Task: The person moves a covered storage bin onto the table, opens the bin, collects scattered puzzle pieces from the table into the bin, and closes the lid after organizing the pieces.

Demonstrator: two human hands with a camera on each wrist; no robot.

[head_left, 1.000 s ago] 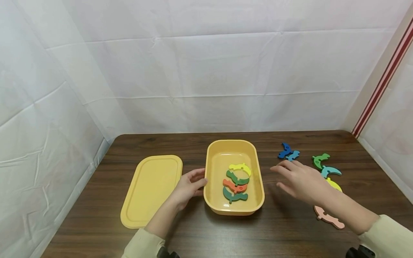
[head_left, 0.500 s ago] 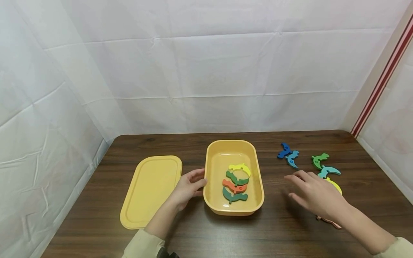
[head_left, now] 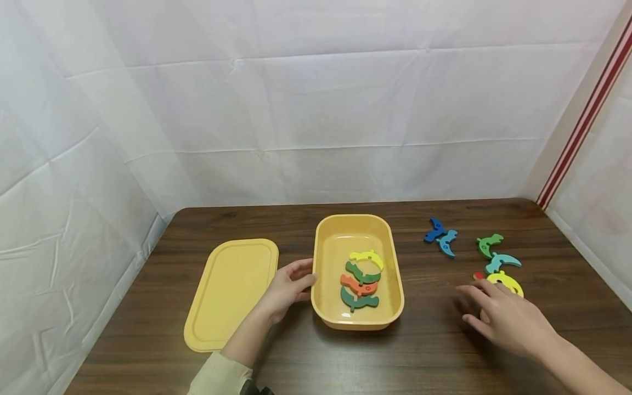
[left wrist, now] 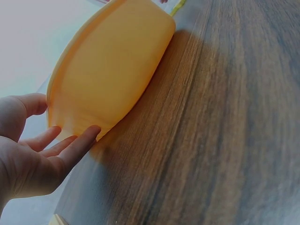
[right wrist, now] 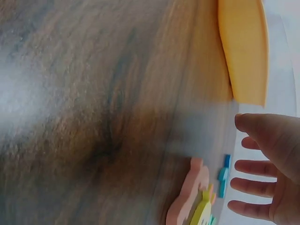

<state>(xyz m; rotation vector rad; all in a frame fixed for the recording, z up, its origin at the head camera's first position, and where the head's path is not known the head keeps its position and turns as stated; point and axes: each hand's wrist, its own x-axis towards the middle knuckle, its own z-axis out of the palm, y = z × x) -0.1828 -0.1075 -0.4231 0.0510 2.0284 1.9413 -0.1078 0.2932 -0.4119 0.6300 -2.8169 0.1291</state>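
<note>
My left hand (head_left: pixel 288 288) holds the left side of an open yellow box (head_left: pixel 357 323). In the left wrist view, its thumb is at the rim and its fingers lie against the outer wall. Inside the box are yellow (head_left: pixel 367 256), light-orange (head_left: pixel 359 285) and dark green (head_left: pixel 359 302) flat curved toy pieces. My right hand (head_left: pixel 511 318) hovers over the table at the right, fingers loosely bent, nothing in them. Nearest it lie a yellow piece (head_left: pixel 511 282), a red bit (head_left: pixel 477 276) and a pink piece (right wrist: pixel 187 197), which the hand hides in the head view.
A yellow lid (head_left: pixel 232 296) lies flat left of the box on the brown wooden table (head_left: pixel 419 356). Behind the right hand are dark blue (head_left: pixel 434 230), light blue (head_left: pixel 447 243), green (head_left: pixel 489 244) and turquoise (head_left: pixel 502 262) pieces. White cloth (head_left: pixel 296 109) hangs behind the table.
My right hand has moved right and toward me, away from the blue pieces, uncovering the light blue one, much of the yellow one and a red bit. My left hand and the box stay put.
</note>
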